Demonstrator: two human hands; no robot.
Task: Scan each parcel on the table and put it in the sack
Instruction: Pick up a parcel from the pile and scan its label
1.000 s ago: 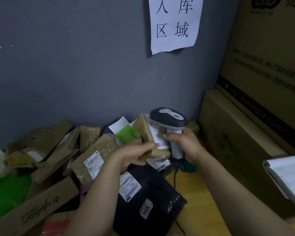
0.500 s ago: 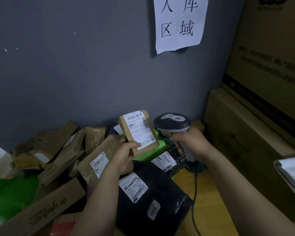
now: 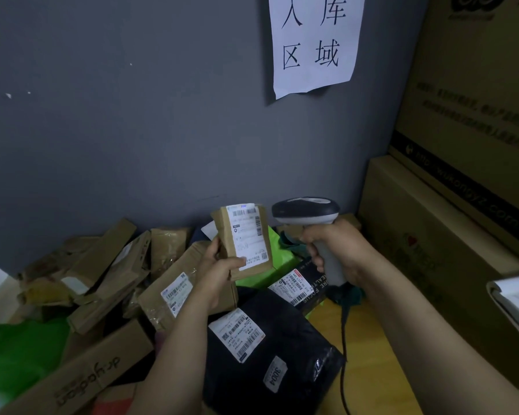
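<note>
The left grip [image 3: 222, 266] is closed round a small brown parcel [image 3: 246, 235], thumb across its lower front and fingers behind, holding it upright with the white barcode label facing the camera. Just to its right, the right grip [image 3: 339, 250] is wrapped round the pale handle of a scanner [image 3: 306, 209]. The scanner's dark head sits above the fist and points left at the parcel — the two are close but not touching. A black cable [image 3: 344, 339] drops from the handle below the right grip and runs down over the wooden tabletop [image 3: 372, 348]. Under the left grip lies a heap of parcels: a taped brown box [image 3: 174, 283] with a white label just to the left, a bright green parcel [image 3: 279, 265] behind the held one, and a black poly bag [image 3: 282, 369] bearing a barcode label and a "3004" sticker. Between the two grips, lower down, a second black parcel [image 3: 313, 281] shows a red-edged label. Well to the left of the left grip are crumpled brown packets [image 3: 81, 265], a long carton [image 3: 81, 381] with printed lettering and a green plastic bag [image 3: 18, 354]. Right of the right grip stand stacked cardboard boxes [image 3: 432, 250]. Above both grips a white paper sign [image 3: 315, 40] with black characters hangs on the grey wall [image 3: 132, 130].
</note>
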